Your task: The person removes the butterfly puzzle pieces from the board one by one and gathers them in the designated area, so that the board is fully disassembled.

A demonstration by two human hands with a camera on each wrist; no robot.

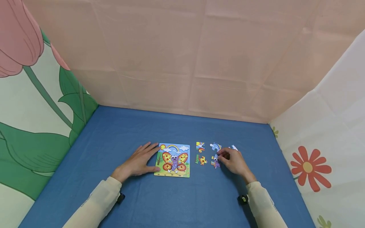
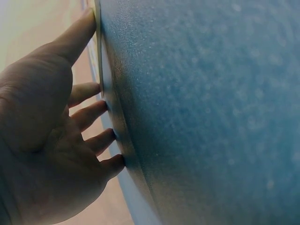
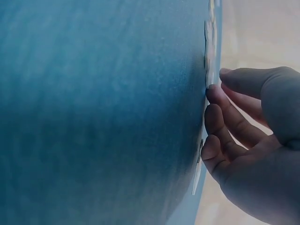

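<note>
A square butterfly picture board (image 1: 172, 160) lies flat on the blue table. My left hand (image 1: 139, 161) spreads beside it, its thumb and a fingertip touching the board's left edge; in the left wrist view its other fingertips rest on the table. My right hand (image 1: 233, 161) is over the loose puzzle pieces, its fingers loosely bent. Its thumb and index finger are at a purple puzzle piece (image 1: 215, 161), which appears to lie on the table. In the right wrist view, the thumb (image 3: 226, 71) stands apart from the fingers, with no piece visible between them.
Left of the right hand lie a sun piece (image 1: 200, 145), a green-and-yellow piece (image 1: 201, 160) and a rainbow piece (image 1: 215, 146). Another piece (image 1: 234, 147) shows partly behind the right hand. A peach sheet (image 1: 182, 57) hangs behind the table (image 1: 171, 202), with printed cloths at both sides.
</note>
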